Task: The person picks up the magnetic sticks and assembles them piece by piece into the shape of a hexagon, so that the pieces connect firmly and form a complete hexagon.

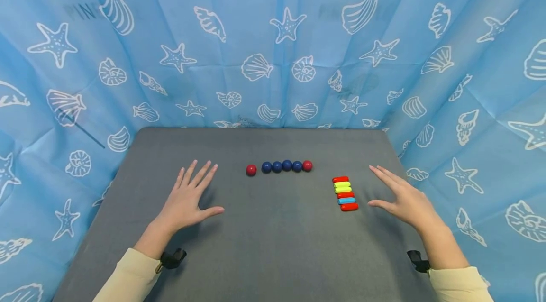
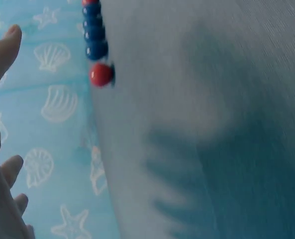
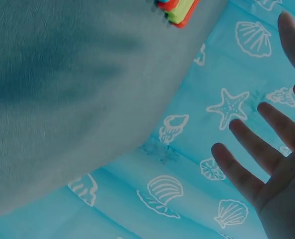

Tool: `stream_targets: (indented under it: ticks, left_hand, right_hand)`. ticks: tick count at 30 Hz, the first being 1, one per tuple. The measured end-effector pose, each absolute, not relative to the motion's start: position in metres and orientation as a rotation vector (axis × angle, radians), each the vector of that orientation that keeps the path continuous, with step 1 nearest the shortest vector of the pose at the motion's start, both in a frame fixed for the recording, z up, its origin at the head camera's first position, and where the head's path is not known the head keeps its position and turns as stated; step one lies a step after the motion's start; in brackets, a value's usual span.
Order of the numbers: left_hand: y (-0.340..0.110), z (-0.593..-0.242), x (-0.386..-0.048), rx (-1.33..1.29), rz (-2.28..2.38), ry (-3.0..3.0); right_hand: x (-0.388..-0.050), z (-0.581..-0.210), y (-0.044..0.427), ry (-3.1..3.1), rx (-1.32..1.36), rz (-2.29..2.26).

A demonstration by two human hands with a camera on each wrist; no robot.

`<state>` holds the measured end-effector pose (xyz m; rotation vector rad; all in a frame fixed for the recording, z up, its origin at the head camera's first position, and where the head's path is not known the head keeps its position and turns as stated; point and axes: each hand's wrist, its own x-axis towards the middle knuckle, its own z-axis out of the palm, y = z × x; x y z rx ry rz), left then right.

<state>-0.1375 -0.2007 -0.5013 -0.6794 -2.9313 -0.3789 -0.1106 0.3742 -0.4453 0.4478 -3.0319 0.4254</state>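
Note:
My left hand (image 1: 182, 205) hovers over the left part of the grey table with straight, spread fingers, holding nothing. On the right my right hand (image 1: 405, 201) is likewise raised, its thumb apart from its extended fingers. Nearest to it lies a column of short, rounded sticks: a red stick (image 1: 341, 179) at the far end, then two yellow sticks (image 1: 342, 187), another red one, a blue stick (image 1: 347, 201) and a red stick at the near end. Across the back runs a row of shiny balls, with several blue balls (image 1: 277, 167) between a left red ball (image 1: 251, 169) and a right red ball (image 1: 307, 165).
A grey cloth-like surface covers the table (image 1: 264, 245). Blue curtains (image 1: 281, 88) printed with white shells and starfish surround it at the back and sides. A dark strap (image 1: 172, 259) sits at the left wrist, and another dark strap (image 1: 418, 261) at the right.

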Motion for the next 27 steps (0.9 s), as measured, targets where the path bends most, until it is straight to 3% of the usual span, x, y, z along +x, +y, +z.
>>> stream_targets:
  ticks: [9,27]
  left_hand:
    - [-0.134,-0.501,-0.159,-0.792,-0.496,-2.947]
    - [-0.041,-0.521,-0.195,-0.927,-0.706,-2.883]
  right_hand:
    - [-0.111,-0.458,0.368,-2.926,0.531,0.478]
    - [-0.106,-0.484,0.343,-3.011,0.408,0.637]
